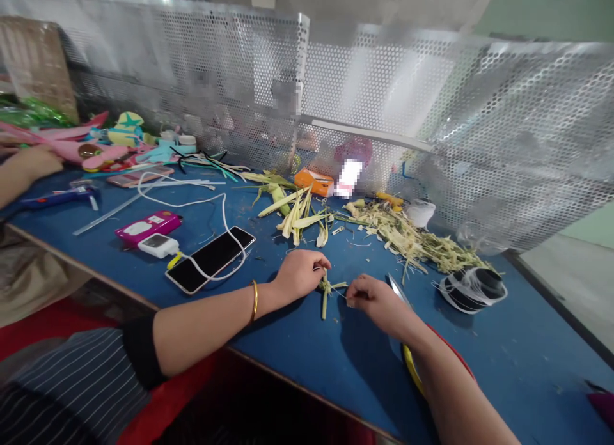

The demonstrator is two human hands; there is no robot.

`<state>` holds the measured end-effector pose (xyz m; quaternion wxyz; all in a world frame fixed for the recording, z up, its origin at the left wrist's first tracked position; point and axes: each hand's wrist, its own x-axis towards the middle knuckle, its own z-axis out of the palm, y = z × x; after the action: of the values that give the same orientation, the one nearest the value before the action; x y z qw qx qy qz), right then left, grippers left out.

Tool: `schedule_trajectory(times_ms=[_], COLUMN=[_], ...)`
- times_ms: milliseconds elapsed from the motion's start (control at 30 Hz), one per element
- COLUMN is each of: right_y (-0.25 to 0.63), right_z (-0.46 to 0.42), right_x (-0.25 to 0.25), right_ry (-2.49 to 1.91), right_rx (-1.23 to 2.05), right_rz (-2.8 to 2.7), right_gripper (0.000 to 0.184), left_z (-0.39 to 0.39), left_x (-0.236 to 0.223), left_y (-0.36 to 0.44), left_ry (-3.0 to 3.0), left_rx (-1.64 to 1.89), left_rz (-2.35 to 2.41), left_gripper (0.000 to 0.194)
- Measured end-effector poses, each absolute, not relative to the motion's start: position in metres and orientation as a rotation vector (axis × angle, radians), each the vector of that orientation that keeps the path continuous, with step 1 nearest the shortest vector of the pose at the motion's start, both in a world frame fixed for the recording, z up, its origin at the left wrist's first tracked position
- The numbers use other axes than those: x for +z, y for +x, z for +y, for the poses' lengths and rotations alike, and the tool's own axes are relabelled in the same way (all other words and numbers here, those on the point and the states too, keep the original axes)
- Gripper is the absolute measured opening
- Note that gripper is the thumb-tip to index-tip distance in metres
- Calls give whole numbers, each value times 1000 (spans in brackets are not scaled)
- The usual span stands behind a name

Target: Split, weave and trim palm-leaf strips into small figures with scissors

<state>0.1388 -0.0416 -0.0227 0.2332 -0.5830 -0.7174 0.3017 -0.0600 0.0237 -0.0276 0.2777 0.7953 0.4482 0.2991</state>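
My left hand [298, 276], with a gold bangle at the wrist, pinches the top of a small piece of tied corn husk [325, 299] just above the blue table. Its strips stick out sideways and downward from a knotted middle. A thin pale thread [339, 294] runs from that knot toward my right hand [377, 302], whose fingers are closed on the thread's end. Scissors [399, 291] with yellow and red handles lie partly hidden beneath my right forearm. A spool of white thread [472, 289] stands to the right of them.
Corn husk strips [298, 218] and a heap of shredded husk [407, 235] lie along the perforated metal screen [374, 80]. A black phone [211, 261], magenta device [149, 228] and white cable are left. Another person's hand [38, 162] is at far left, near colourful craft pieces.
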Motion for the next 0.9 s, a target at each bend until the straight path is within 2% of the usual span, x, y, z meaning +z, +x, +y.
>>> schedule_trajectory(times_ms=[333,633,800,900], right_y=[117,115,119,122], right_z=[-43,-45,-41,-37], right_x=[-16,-9,-13,-16], right_ry=[-1449,-1252,-1251,-1269], right_rx=[923,1331,1226,1139], right_rz=[-1615,-1278,-1387,-1475], right_gripper=[22,31,30,28], left_z=[24,27,27,28], left_x=[-30,-22,-16,-13], left_y=[-62,-64,-64,-65], left_ry=[2177,2174,2281,2424], left_rx=[772,694,630,705], left_rz=[1098,1065,1087,978], left_gripper=[15,17,26,30])
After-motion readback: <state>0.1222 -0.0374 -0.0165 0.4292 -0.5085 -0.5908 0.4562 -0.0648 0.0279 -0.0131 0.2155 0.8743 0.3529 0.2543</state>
